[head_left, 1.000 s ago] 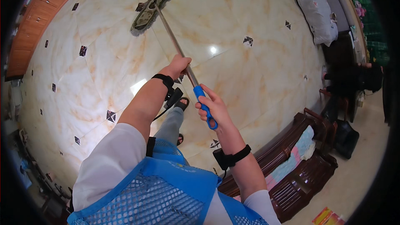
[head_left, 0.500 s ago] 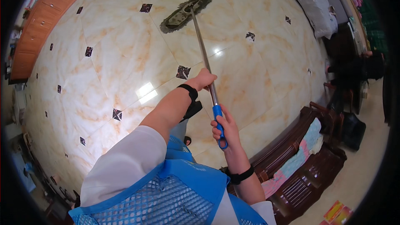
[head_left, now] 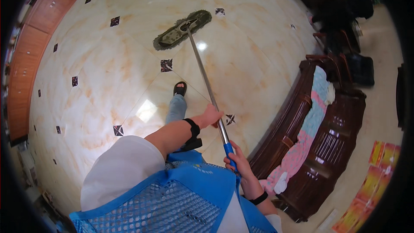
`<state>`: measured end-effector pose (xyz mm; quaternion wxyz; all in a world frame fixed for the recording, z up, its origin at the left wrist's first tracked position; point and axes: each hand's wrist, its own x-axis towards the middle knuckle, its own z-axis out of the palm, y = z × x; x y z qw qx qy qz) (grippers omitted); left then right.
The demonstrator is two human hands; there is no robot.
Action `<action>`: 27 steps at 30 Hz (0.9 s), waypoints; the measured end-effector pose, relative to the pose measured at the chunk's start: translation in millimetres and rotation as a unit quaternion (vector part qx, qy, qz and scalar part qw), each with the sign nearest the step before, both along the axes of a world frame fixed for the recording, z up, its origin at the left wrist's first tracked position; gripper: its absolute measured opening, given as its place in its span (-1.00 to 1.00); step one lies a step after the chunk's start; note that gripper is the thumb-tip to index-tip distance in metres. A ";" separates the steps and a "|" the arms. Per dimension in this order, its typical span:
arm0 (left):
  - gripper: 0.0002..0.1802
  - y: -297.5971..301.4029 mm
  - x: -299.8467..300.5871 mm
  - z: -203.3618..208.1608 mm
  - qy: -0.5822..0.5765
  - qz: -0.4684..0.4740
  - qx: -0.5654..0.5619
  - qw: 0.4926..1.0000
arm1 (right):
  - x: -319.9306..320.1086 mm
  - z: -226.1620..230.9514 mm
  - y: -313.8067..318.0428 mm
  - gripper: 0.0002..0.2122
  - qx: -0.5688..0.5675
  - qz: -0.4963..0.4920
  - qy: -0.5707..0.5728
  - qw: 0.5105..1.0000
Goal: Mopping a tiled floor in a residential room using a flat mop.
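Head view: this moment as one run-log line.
left hand: gripping metal pole | right hand: gripping blue handle | mop head: on tiled floor | pink-and-blue cloth: on wooden bench

One oblong, grey-green fringed mop head [head_left: 171, 38], resting on the glossy cream marbled tile floor [head_left: 99, 75]; one slim silver metal pole [head_left: 202, 69], your left hand [head_left: 211, 115] closed around it; one blue plastic handle [head_left: 229, 149], gripped in your right hand [head_left: 239, 164]; one dark brown wooden bench [head_left: 332, 146] at your right, bearing a pink and pale-blue cloth [head_left: 307, 129].
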<state>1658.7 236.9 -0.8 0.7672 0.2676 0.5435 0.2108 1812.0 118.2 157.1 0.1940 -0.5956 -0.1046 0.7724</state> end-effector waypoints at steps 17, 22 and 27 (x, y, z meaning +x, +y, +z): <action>-0.09 -129.2 40.2 23.4 -0.082 -0.489 -0.066 0.866 | 95.9 -12.6 -231.8 -0.46 0.035 0.119 -0.139 0.982; -0.40 -113.7 41.5 20.0 -0.063 -0.401 -0.086 0.910 | 79.6 -5.7 -178.5 -0.44 0.121 0.178 -0.150 0.965; -0.77 -86.0 42.0 -3.2 -0.120 -0.147 -0.132 0.973 | 48.0 12.7 -95.9 -0.44 0.053 0.153 -0.117 0.980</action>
